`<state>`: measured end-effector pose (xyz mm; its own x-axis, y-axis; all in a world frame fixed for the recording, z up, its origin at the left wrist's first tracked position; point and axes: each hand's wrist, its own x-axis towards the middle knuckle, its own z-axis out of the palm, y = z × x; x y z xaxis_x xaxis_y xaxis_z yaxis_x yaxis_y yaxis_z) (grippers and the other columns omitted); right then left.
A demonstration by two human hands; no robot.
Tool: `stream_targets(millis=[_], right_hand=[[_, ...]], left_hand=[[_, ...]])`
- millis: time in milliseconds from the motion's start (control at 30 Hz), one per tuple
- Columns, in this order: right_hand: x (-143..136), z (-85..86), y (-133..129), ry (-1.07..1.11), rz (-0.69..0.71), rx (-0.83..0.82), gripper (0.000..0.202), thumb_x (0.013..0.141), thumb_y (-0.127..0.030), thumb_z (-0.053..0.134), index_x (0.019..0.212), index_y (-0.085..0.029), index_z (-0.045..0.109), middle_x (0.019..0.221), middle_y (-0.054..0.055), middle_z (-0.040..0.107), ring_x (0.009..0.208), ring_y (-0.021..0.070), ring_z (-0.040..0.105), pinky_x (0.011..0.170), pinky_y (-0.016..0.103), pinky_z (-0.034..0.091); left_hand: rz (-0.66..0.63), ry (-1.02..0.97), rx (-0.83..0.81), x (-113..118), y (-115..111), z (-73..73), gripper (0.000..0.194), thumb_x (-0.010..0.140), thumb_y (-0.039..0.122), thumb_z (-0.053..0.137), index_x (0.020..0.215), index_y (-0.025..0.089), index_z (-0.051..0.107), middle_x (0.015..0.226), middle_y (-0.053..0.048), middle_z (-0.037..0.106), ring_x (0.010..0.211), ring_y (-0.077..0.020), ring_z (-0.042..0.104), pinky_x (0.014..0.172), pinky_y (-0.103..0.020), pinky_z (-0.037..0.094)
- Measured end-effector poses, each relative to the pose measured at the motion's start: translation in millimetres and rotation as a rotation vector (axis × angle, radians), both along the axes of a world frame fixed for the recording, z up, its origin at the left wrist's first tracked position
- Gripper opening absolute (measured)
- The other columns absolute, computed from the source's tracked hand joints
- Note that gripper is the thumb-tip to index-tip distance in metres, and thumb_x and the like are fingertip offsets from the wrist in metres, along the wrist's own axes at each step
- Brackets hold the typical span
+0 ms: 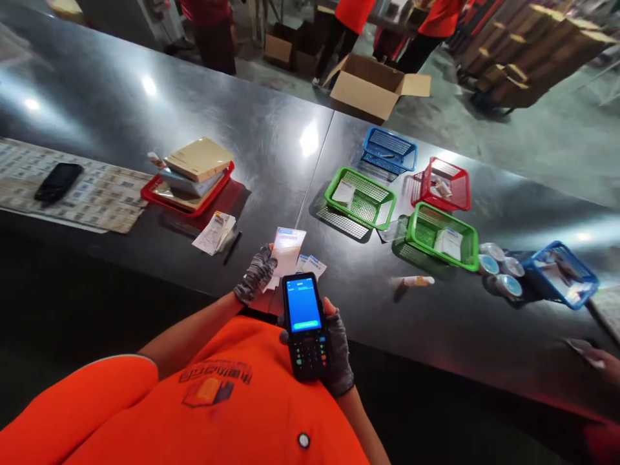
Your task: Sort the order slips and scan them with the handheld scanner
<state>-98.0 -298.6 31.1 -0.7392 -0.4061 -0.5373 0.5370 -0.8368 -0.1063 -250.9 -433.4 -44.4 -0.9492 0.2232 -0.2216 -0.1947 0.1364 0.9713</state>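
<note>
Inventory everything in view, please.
Table: one, dark grey, across view
Handheld terminal: one, black, front centre
Paper slip: one, white, centre
Loose slips: several, white, beyond terminal
Pen: one, black, left of centre
Slip stack: one, white, beside pen
Tray: one, red, table's left
Packages: several, tan, whitish, on tray
Printed sheets: uncountable, pale, far left
Handheld device: one, black, on sheets
Baskets: two green, two blue, one red, table's right
Capped tube: one, white-orange, before baskets
Round containers: four, pale, beside rightmost blue basket
Cartons: several, brown, beyond table
Co-workers: at least three, red/orange, beyond table
Co-worker's hand: one, right edge
Shirt: one, orange, foreground
Left hand: one, grey-gloved, holding slip
Right hand: one, grey-gloved, holding terminal
</note>
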Motion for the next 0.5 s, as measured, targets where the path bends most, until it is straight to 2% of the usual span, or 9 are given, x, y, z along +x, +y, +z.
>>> stream_targets(millis=[100,200,400,500], right_hand=[[-1,3.7,-8,-0.018,-0.05,0.015,0.067,0.089,-0.069,0.064,0.123,-0.012,0.068,0.1,0.013,0.082,0.076,0.0242,0.08,0.059,0.031,0.061],[-5,4.9,-18,-0.045,-0.077,0.005,0.068,0.091,-0.071,0.06,0.124,-0.012,0.068,0.1,0.012,0.083,0.077,0.0237,0.08,0.057,0.03,0.061],[-11,-2.1,-33,-0.027,-0.128,0.04,0.066,0.083,-0.07,0.072,0.119,-0.015,0.072,0.101,0.009,0.084,0.078,0.0238,0.08,0.057,0.031,0.063],[-12,-13.1,-38,-0.057,-0.224,0.143,0.061,0.083,-0.068,0.074,0.115,-0.016,0.075,0.102,0.01,0.084,0.081,0.0231,0.08,0.063,0.03,0.064]], left_hand=[[-0.065,-0.045,0.128,-12,2,3.1,0.035,0.088,0.033,0.057,0.12,0.023,0.067,0.111,-0.01,0.077,0.107,-0.0262,0.074,0.099,-0.04,0.061],[-0.073,-0.045,0.169,-26,0,1.3,0.035,0.084,0.027,0.058,0.117,0.021,0.067,0.107,-0.01,0.078,0.108,-0.0274,0.072,0.099,-0.04,0.06],[-0.044,-0.061,0.235,-50,-8,-21.7,0.024,0.077,0.018,0.065,0.1,0.02,0.068,0.102,-0.008,0.078,0.091,-0.0222,0.072,0.09,-0.037,0.06],[-0.012,-0.062,0.263,-67,-19,-34.7,0.018,0.081,0.019,0.071,0.099,0.018,0.068,0.094,-0.007,0.076,0.087,-0.0205,0.071,0.086,-0.037,0.061]])
